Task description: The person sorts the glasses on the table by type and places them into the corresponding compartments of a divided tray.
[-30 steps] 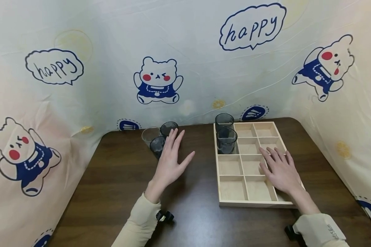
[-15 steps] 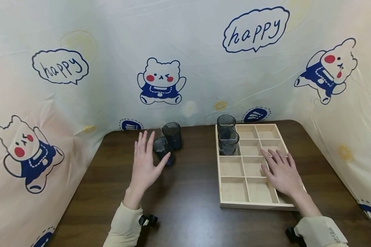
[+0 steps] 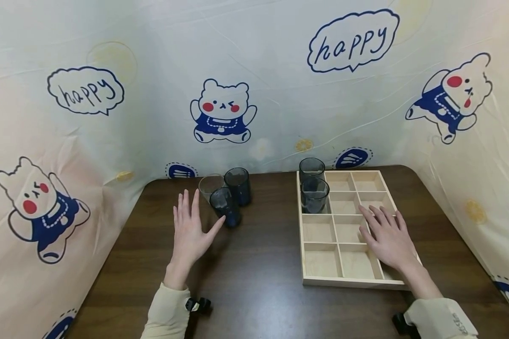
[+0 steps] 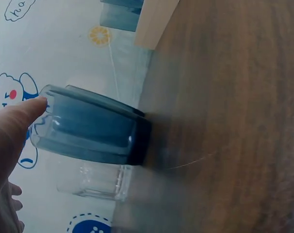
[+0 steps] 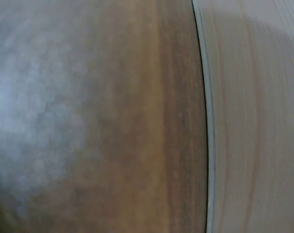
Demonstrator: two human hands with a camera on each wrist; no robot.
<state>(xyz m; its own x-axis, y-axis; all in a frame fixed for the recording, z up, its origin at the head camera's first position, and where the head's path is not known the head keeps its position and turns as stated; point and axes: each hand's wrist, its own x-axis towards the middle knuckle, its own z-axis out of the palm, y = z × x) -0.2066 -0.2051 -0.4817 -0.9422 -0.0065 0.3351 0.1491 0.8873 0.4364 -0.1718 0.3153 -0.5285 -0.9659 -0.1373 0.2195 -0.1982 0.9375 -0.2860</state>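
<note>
My left hand point(image 3: 189, 240) is spread, fingers straight and holding nothing, just left of three glasses on the table. Nearest its thumb stands a blue-tinted glass point(image 3: 225, 208); in the left wrist view the thumb tip overlaps the rim of this blue glass point(image 4: 89, 127). Behind it are a dark tinted glass point(image 3: 238, 186) and a clear glass point(image 3: 209, 182), partly covered by the blue one. My right hand point(image 3: 387, 238) rests with relaxed fingers over the right side of a wooden compartment tray point(image 3: 356, 283). The right wrist view shows only the tray's side point(image 5: 253, 121) and tabletop.
Two tinted glasses stand in the tray's left column: one in the back compartment point(image 3: 311, 168), one in front of it point(image 3: 315, 195). The brown wooden table point(image 3: 254, 282) meets a printed cloth backdrop point(image 3: 280, 94) along its back edge.
My left hand has moved left, away from the dark glass and past the blue one, and the three glasses are now uncovered. The right hand stays on the tray.
</note>
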